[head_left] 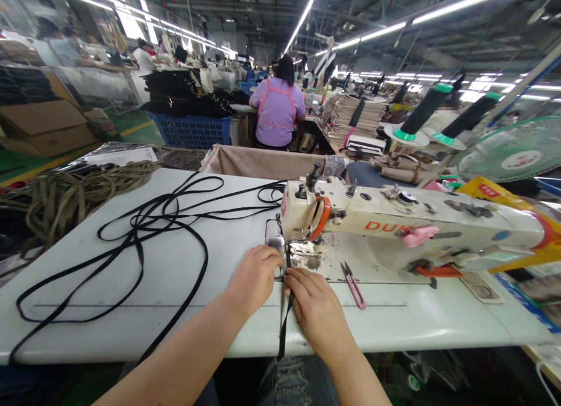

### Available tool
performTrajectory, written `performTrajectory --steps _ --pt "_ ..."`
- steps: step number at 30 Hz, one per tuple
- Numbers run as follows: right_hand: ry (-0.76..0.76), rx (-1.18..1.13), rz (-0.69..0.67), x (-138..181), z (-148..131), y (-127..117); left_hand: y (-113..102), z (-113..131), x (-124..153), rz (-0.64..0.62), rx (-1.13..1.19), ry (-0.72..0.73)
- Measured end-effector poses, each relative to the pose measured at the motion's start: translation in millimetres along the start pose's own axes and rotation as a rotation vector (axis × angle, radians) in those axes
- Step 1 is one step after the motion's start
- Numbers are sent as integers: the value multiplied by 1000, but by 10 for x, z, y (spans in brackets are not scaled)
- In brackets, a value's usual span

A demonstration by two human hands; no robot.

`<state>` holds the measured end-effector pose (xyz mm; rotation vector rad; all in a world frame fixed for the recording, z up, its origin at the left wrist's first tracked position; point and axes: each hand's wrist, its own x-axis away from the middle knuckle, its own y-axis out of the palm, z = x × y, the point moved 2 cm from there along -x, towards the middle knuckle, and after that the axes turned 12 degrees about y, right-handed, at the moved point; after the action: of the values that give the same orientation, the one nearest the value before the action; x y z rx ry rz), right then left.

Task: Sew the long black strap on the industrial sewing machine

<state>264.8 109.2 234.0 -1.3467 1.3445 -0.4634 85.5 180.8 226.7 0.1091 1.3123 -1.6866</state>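
Observation:
A narrow black strap [284, 330] runs from the table's front edge up to the presser foot of a white sewing machine [350, 219]. My right hand [314, 299] is closed on it, fingertips pressing it down just in front of the foot. My left hand [256, 274] lies on the strap's other side, beside the metal needle plate [275, 242]. Its fingers are bent and together; what is under them is hidden. A long black strap [204, 248] lies in loose loops left of the machine. To the right of my hands are pink-handled thread snips [354, 286], points facing away.
Olive straps [87, 190] are heaped at the table's left. Behind the table stands a beige fabric-lined bin [263, 160]. Black thread cones [423, 114] and a green fan [517, 149] are at right. A person in purple [280, 111] sits ahead, near a blue crate [193, 130].

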Motion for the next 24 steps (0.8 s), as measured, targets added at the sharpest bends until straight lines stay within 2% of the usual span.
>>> performTrajectory --steps 7,10,13,17,20,22,24 --pt "16 62 18 -17 5 22 -17 8 -16 18 -7 -43" --pt "19 53 25 -9 14 19 -28 34 11 76 78 -120" --pt "34 53 20 1 22 20 -21 114 111 145 279 -311" --pt "53 62 -14 7 30 29 19 351 304 160 763 -682" --pt "54 44 -35 4 39 37 -22 590 374 87 1016 -795" --pt "55 32 -41 2 45 40 -83 715 385 -10 1038 -787" --pt "54 27 -40 2 46 40 -140 791 398 -125 954 -769"
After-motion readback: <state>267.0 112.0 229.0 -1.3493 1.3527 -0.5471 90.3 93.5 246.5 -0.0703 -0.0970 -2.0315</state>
